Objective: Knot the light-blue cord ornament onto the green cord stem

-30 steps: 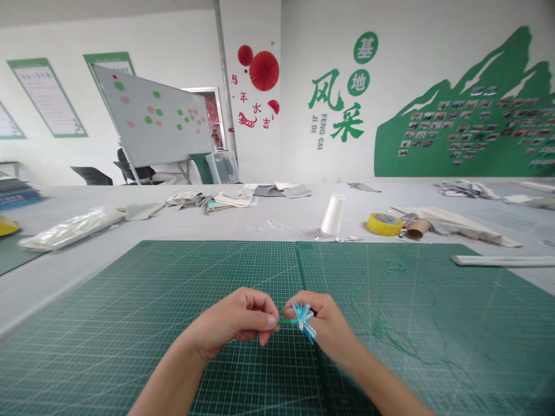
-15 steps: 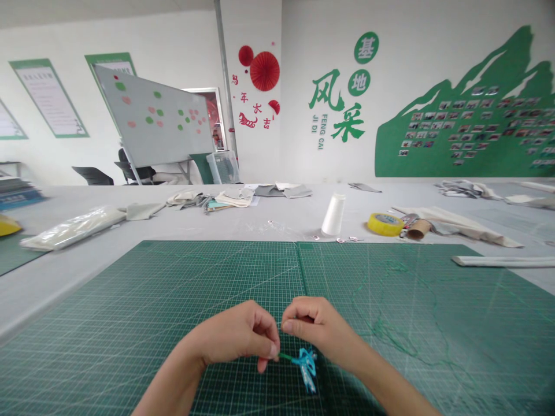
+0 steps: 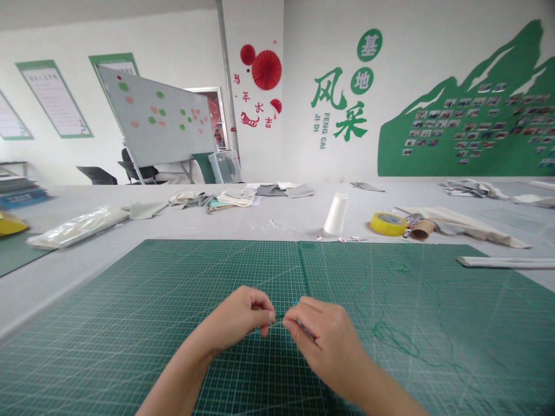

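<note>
Over the green cutting mat [image 3: 173, 323], my left hand [image 3: 243, 318] pinches one end of a short green cord [image 3: 280, 316]. My right hand [image 3: 325, 335] is closed at the cord's other side, its thumb and forefinger pressed together close to my left fingertips. A speck of the blue piece [image 3: 296, 301] shows behind the right fingers; the rest of it is hidden by that hand. Loose green thread [image 3: 394, 335] lies tangled on the mat to the right of my hands.
Beyond the mat stand a white thread cone [image 3: 336, 215], a roll of yellow tape [image 3: 388, 223] and a cardboard tube [image 3: 422, 229]. A plastic-wrapped bundle [image 3: 82, 226] lies at left. Fabric scraps [image 3: 236, 197] lie farther back, near a whiteboard [image 3: 160, 121].
My right hand has come down and closed at the green cord beside my left hand. The blue piece, which hung in view, is now mostly hidden. My left hand has risen slightly.
</note>
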{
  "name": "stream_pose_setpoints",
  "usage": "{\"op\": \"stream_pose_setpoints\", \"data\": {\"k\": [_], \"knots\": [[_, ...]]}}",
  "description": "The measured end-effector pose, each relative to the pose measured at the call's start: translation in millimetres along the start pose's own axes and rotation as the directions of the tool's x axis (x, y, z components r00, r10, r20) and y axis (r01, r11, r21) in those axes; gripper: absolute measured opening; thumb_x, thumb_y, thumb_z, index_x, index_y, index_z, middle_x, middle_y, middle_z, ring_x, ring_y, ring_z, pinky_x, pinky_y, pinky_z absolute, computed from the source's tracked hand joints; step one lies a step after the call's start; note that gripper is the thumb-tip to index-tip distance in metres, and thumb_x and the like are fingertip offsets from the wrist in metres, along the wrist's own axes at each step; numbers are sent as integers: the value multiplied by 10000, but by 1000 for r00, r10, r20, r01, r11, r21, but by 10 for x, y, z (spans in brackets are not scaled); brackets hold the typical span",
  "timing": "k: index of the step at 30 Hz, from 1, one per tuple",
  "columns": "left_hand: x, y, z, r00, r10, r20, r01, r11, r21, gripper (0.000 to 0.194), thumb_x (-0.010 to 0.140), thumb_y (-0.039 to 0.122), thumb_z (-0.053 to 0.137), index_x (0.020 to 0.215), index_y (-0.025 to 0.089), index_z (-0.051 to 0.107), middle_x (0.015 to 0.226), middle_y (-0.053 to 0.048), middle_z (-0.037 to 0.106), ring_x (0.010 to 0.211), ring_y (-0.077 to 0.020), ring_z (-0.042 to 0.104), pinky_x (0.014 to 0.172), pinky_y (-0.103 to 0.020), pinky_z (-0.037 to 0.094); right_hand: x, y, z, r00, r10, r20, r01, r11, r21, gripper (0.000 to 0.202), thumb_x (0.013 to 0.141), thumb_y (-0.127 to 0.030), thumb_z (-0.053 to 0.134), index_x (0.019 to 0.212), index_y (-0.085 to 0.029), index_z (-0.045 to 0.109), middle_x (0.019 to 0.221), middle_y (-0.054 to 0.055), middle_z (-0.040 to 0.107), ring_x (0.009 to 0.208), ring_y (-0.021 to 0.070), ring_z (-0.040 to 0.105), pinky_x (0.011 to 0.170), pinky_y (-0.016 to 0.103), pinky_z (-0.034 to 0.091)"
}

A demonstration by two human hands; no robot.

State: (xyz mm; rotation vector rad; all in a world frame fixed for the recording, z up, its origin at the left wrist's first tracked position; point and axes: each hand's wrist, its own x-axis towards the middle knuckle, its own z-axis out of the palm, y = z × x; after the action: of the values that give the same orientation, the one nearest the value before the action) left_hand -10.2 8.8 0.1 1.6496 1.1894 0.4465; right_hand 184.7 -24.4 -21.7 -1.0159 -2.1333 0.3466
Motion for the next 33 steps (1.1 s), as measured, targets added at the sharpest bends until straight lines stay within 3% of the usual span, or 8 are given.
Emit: {"op": "stream_pose_setpoints", "data": {"k": [7,12,18,24,28,33], "knots": [[29,19,-5,992,-11,-128,1,997,-76,134,748,267,575,674,169,629,582,29,609,510,-109,390,516,-231,274,-16,11,58,991,-127,-53,116,980,-163,327,951,-150,402,698,-162,609,618,3,515,552,135,455,533,286,264],[25,41,-12,986,-17,-165,-9,988,-153,171,779,311,583,693,166,618,604,29,600,487,-94,347,484,-222,236,-38,5,85,990,-116,-80,97,973,-207,319,947,-145,395,710,-166,607,619,3,526,539,136,463,533,290,259],[15,71,-34,990,-4,-138,-35,960,-279,191,819,335,579,751,157,583,643,31,576,450,-61,292,443,-218,156,-38,12,106,992,122,-38,-121,992,37,232,920,-173,468,714,-186,572,647,-27,538,564,119,479,550,249,291],[-17,75,-46,998,22,-52,-40,926,-375,181,813,329,594,769,157,563,644,38,560,432,-44,269,429,-220,115,34,82,128,938,343,51,-339,879,335,224,849,-219,564,628,-181,569,563,-56,418,543,118,392,532,239,273],[-34,82,-49,1000,25,3,-22,919,-394,171,800,318,611,760,158,565,620,39,566,425,-45,258,422,-222,103,65,164,135,908,388,157,-411,761,502,246,822,-302,570,610,-179,544,535,-67,337,515,113,305,500,247,225],[-34,69,-47,997,36,72,-6,922,-387,140,780,282,619,740,150,597,593,39,574,423,-46,257,423,-220,125,85,249,132,908,355,221,-415,706,574,335,793,-375,596,556,-192,446,551,-67,307,531,106,260,503,245,210]]}}
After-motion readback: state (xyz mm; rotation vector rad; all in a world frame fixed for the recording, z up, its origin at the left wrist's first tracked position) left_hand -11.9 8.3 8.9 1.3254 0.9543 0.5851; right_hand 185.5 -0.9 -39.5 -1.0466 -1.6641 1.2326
